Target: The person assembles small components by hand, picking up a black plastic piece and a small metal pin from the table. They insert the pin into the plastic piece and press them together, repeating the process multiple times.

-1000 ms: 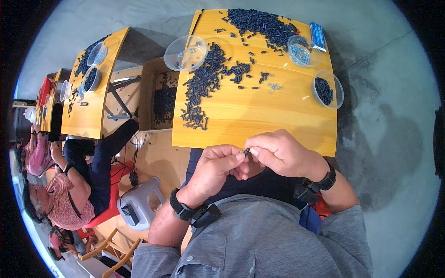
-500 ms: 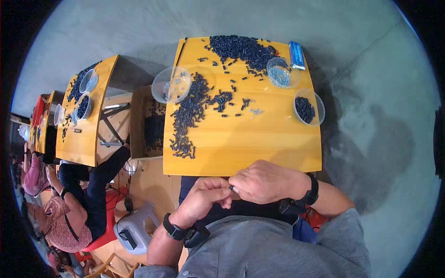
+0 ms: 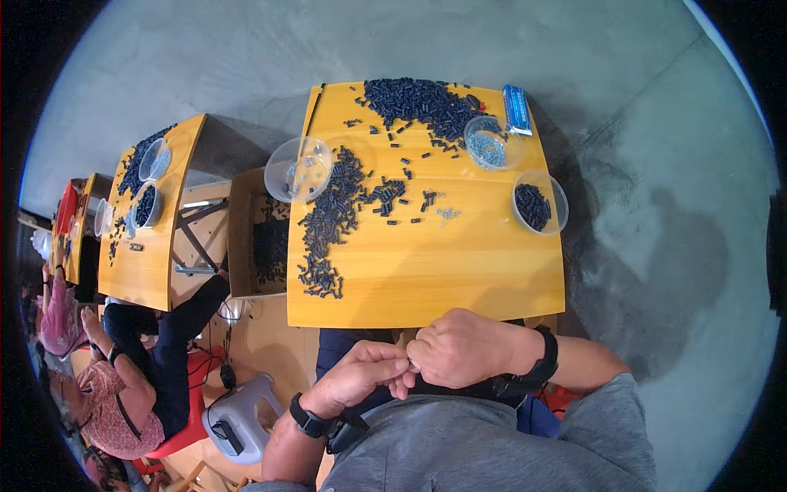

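My left hand [image 3: 366, 375] and my right hand [image 3: 459, 348] meet in front of my body, just off the near edge of the yellow table. Thumb and fingers of the left pinch a small dark piece [image 3: 411, 364], mostly covered by the fingertips. Curled into a fist, the right hand grips at the same piece from the other side. On the table lie a long heap of small black cylindrical parts [image 3: 332, 201] and a larger far heap [image 3: 418, 105]. A few tiny silvery pieces [image 3: 448, 214] are scattered near the middle.
Clear bowls stand at the table's left edge [image 3: 279, 182], far right with small bluish-silver pieces [image 3: 487, 150], and right edge with black parts [image 3: 534, 207]. A blue box [image 3: 516, 110] lies far right. Leftward are a cardboard box [image 3: 243, 238], a grey stool [image 3: 236, 426] and a seated person [image 3: 115, 402].
The table and my hands sit slightly lower in the picture. Both hands remain together at the small dark piece, with the right fist turned a little.
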Motion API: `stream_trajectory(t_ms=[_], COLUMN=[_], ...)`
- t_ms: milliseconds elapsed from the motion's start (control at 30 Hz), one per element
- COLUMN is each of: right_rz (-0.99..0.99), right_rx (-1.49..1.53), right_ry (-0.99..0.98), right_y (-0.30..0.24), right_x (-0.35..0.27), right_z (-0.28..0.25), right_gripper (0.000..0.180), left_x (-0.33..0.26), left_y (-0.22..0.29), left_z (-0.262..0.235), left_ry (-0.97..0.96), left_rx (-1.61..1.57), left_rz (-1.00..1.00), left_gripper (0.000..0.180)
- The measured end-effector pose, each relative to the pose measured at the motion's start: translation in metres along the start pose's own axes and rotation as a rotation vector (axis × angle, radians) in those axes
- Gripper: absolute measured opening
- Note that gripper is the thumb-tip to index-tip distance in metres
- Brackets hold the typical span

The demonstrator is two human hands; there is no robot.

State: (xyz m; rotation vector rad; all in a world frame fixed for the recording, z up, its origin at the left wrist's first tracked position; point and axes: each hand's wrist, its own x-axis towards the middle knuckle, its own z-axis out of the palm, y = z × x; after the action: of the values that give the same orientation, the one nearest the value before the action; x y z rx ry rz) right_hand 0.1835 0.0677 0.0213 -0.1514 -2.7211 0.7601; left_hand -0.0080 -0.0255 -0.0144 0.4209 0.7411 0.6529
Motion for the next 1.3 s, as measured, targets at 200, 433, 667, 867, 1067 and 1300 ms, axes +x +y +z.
stream_trajectory(t_ms=[200,433,667,867,1067,1300], right_rz=[0.01,-0.018,0.044,0.077,0.101,0.182], right_rx=[0.009,0.01,-0.047,-0.059,-0.056,-0.036], right_ry=[-0.021,-0.058,-0.106,-0.127,-0.087,0.024], right_y=[-0.007,-0.012,-0.014,-0.013,-0.009,-0.003], right_x=[0.003,0.006,0.005,0.009,0.01,0.01], right_z=[-0.002,-0.006,-0.001,0.0,0.005,0.007], right_gripper=[0.017,0.017,0.017,0.019,0.018,0.02], left_x=[-0.001,-0.003,-0.005,-0.005,-0.002,0.005], left_y=[-0.004,0.0,0.01,0.012,0.006,0.001], left_z=[-0.011,-0.011,-0.011,-0.011,-0.014,-0.008], left_ry=[-0.091,-0.1,-0.1,-0.003,0.051,0.178], left_rx=[-0.007,0.111,0.238,0.303,0.312,0.48], left_rz=[-0.014,-0.056,-0.016,0.029,0.109,0.297], left_gripper=[0.019,0.021,0.019,0.016,0.016,0.016])
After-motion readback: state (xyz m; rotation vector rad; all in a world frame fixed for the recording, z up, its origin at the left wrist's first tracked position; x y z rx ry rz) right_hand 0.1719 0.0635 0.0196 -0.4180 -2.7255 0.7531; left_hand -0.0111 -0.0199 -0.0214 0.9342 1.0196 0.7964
